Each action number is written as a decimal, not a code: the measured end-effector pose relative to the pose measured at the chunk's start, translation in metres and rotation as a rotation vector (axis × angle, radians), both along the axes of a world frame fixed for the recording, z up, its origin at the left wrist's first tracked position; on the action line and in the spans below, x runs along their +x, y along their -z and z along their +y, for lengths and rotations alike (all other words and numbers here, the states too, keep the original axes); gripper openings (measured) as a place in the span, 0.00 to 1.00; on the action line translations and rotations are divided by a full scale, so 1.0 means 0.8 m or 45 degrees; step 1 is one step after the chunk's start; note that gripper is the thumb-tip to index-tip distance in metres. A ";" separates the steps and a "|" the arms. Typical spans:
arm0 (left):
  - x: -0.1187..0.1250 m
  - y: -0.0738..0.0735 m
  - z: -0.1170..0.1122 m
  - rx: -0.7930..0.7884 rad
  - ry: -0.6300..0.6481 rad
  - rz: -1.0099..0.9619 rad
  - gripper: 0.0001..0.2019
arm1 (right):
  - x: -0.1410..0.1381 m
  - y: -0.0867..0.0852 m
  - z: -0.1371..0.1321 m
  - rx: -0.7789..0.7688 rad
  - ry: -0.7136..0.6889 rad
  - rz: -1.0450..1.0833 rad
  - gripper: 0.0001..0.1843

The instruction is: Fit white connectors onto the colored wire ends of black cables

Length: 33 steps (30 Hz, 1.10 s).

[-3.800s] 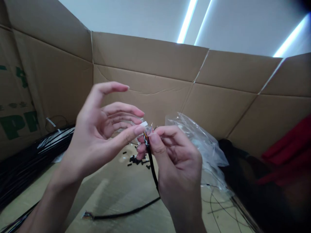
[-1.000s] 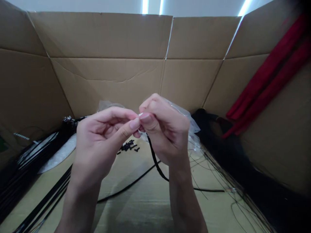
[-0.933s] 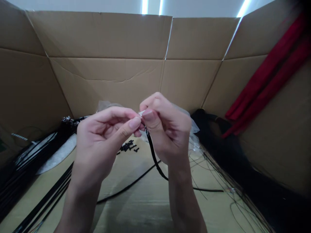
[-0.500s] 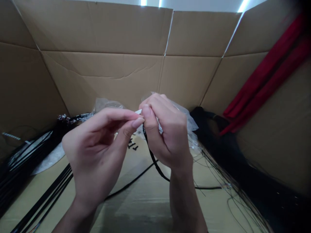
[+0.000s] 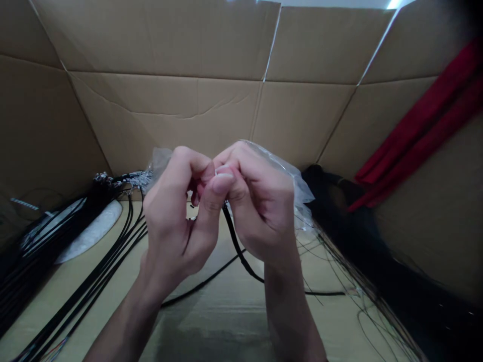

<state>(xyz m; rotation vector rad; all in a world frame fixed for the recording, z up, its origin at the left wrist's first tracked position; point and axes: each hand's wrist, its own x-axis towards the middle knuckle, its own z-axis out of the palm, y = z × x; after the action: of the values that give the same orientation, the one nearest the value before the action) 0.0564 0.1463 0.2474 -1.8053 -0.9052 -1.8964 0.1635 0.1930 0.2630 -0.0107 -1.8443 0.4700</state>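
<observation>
My left hand [image 5: 179, 211] and my right hand [image 5: 258, 201] meet in the middle, thumbs and fingertips pressed together. A sliver of a small white piece [image 5: 216, 172] shows between the fingertips; its shape is mostly hidden. Out from under my right hand runs a black cable [image 5: 236, 241], which curves down and passes behind my right wrist. The cable's end is covered by my fingers. My left hand is closed in a pinch at the white piece, and my right hand is closed around the cable end.
Black cables [image 5: 109, 266] lie in a bundle at left, beside a white padded sheet [image 5: 92, 234]. Clear plastic bags [image 5: 302, 193] rest behind my hands. Dark cables [image 5: 377, 266] fill the right side. Cardboard walls [image 5: 169, 95] enclose the table, with red cloth [image 5: 418, 125] at right.
My left hand has moved right and turned, its fingers now curled up against my right fingertips. The white piece shows less than before. The view has shifted slightly.
</observation>
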 end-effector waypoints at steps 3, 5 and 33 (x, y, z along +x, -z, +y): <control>-0.008 0.000 0.003 0.052 -0.018 0.096 0.08 | -0.002 0.000 -0.003 -0.040 -0.025 0.032 0.14; -0.011 -0.002 0.002 0.066 0.006 0.133 0.08 | -0.001 0.000 -0.005 -0.061 -0.033 0.018 0.14; 0.017 0.005 -0.019 -0.035 -0.454 -0.023 0.09 | -0.012 0.003 -0.004 0.046 0.210 0.234 0.15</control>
<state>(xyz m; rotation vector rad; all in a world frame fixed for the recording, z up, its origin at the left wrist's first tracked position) 0.0702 0.1315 0.2434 -1.5201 -1.1761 -1.6831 0.1539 0.1895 0.2604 -0.0916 -1.6553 0.3120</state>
